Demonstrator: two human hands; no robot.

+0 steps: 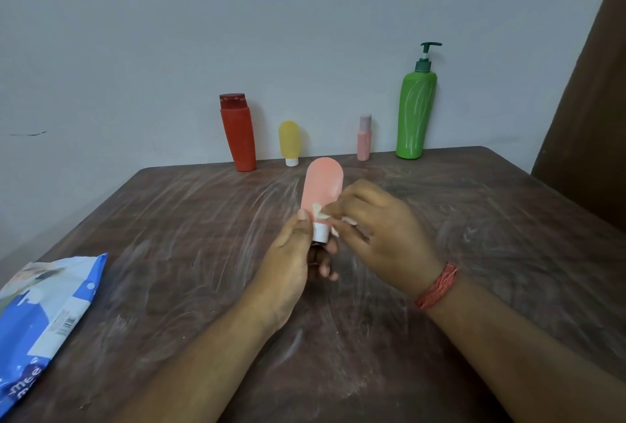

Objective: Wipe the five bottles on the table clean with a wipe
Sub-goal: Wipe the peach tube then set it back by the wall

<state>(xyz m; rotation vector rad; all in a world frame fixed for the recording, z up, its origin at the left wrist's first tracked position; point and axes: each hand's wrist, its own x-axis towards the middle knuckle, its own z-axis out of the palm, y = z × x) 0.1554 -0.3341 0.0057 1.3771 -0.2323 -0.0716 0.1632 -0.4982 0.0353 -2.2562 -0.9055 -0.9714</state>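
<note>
Left hand (294,253) grips the pink tube (323,192) cap-down at frame centre, steadying it while the right hand (376,229) pinches the wipe (320,214) against its lower body.

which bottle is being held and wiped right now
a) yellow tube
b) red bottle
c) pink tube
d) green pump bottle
c: the left hand grips the pink tube near its white cap, while the right hand presses a wipe to it; the green pump bottle, red bottle and yellow tube stand by the wall.
</note>
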